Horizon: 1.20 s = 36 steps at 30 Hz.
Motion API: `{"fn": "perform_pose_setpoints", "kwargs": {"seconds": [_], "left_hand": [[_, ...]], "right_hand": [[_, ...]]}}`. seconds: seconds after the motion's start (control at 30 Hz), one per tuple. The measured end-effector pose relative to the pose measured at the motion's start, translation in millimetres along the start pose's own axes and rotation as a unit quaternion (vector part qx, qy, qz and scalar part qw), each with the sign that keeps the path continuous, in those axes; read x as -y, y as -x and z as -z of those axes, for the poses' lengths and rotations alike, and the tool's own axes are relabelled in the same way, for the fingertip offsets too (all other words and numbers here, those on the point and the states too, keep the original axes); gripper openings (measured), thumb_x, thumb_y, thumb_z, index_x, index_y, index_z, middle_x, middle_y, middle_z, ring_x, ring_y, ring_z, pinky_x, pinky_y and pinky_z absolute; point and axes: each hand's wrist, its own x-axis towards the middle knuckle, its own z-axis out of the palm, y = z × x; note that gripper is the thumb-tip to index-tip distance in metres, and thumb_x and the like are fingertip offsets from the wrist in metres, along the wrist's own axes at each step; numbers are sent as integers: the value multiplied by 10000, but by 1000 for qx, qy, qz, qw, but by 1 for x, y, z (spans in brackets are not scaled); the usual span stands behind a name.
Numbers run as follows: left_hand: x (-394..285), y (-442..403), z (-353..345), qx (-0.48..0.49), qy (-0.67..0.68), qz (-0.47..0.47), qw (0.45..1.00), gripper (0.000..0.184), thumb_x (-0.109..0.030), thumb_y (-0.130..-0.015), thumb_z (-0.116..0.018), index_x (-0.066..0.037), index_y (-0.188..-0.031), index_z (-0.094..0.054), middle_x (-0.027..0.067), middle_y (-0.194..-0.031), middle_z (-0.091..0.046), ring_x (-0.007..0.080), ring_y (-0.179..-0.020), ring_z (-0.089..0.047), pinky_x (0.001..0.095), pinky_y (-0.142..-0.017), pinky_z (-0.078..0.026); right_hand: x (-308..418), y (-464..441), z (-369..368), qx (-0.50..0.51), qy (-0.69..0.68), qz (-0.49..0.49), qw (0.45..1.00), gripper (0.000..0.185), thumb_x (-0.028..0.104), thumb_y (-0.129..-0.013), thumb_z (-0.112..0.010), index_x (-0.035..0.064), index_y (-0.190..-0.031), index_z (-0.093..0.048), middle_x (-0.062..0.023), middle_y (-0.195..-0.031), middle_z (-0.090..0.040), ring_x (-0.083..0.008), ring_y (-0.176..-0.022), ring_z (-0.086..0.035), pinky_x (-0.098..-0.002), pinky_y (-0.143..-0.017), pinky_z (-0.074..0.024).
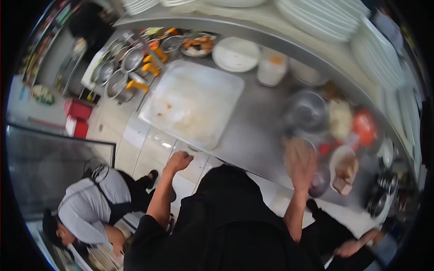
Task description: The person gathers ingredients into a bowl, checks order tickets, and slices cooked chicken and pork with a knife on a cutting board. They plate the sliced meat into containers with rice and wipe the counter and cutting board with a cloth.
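Observation:
My left hand (181,161) hangs past the front edge of the steel counter (253,135), just below the white cutting board (194,99). Its fingers are curled in, and nothing shows in them. Blurred by motion, my right hand (300,162) is over the counter's right part, above a round dish that it mostly covers. Whether it holds anything is not visible. A metal bowl (308,110) lies beyond it. To its right are a dark round bowl (319,181) and an oblong white container (343,169) with pale brown pieces.
White plates (316,20) are stacked on the shelf above. Pans with yellow handles (137,86), a white plate (236,54), a clear tub (272,68) and a red-orange container (364,128) line the counter. One person (95,198) bends at lower left; another person's hand (350,248) shows at lower right.

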Motion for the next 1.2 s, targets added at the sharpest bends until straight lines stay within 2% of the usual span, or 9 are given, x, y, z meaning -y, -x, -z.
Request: {"fn": "perform_pose_setpoints", "kwargs": {"seconds": [0.17, 0.43, 0.53, 0.67, 0.77, 0.93, 1.03, 1.1, 1.2], "left_hand": [[16, 31, 43, -13, 234, 5, 972, 412, -368, -924, -584, 21, -991, -702, 165, -857, -714, 261, -814, -682, 366, -759, -519], [59, 35, 182, -54, 329, -34, 942, 314, -248, -962, -608, 35, -1082, -671, 101, -930, -716, 164, -856, -661, 302, -791, -510], [68, 26, 246, -36, 420, -72, 904, 285, -169, -973, -595, 64, -1129, -645, 131, -1003, -720, 185, -929, -678, 312, -846, -516], [49, 6, 322, 10, 430, -194, 882, 301, -163, -965, -598, 92, -1120, -642, 182, -1040, -709, 236, -968, -679, 346, -897, -509], [52, -2, 358, 37, 426, -279, 860, 326, -179, -925, -634, 110, -1074, -657, 205, -1045, -702, 258, -965, -680, 356, -908, -506], [71, -20, 364, 18, 391, -241, 888, 424, -295, -912, -613, 113, -1010, -674, 208, -936, -718, 259, -889, -688, 368, -848, -515], [51, -51, 349, 84, 380, -257, 885, 330, -207, -980, -566, 100, -1053, -664, 192, -960, -717, 237, -885, -688, 348, -824, -529], [34, -76, 340, 164, 349, -288, 877, 294, -161, -987, -554, 102, -1074, -653, 187, -970, -714, 234, -883, -691, 339, -811, -535], [-3, -110, 330, 252, 276, -308, 875, 276, -139, -994, -543, 98, -1091, -644, 177, -1001, -710, 221, -876, -689, 326, -796, -535]], "right_hand": [[50, -67, -140, 64, -105, 75, 990, 361, 245, -842, -744, 2, -1044, -571, -167, -948, -656, -279, -847, -641, -326, -758, -499], [-12, -90, -414, 61, 271, 177, 944, 516, 179, -716, -749, 5, -1146, -524, -210, -1173, -556, -367, -1129, -488, -471, -981, -370], [46, -43, -475, 209, 205, 99, 951, 228, 97, -852, -545, 14, -1064, -557, -188, -890, -645, -376, -808, -628, -507, -695, -485], [90, 80, -600, 395, -111, 92, 907, 376, 323, -832, -639, 119, -1138, -563, -136, -1035, -654, -373, -990, -633, -499, -843, -494], [138, 48, -589, 354, -315, 92, 876, 504, 383, -775, -727, 156, -1197, -572, -132, -1083, -646, -376, -1039, -626, -450, -877, -503], [141, -98, -516, 71, 58, 59, 994, 462, 360, -758, -765, 157, -1149, -628, -126, -1137, -597, -354, -1038, -593, -468, -844, -523], [81, -56, -575, 94, 162, 206, 960, 319, 297, -783, -709, 184, -1076, -656, -124, -1062, -582, -365, -975, -588, -478, -790, -517], [87, -44, -572, 299, 24, 58, 952, 193, 218, -833, -620, 211, -1017, -678, -83, -1077, -598, -299, -1027, -603, -460, -815, -514], [110, -30, -486, 202, -85, 37, 975, 294, 170, -782, -675, 193, -1075, -675, -58, -1087, -625, -290, -1022, -625, -401, -847, -524]]}}
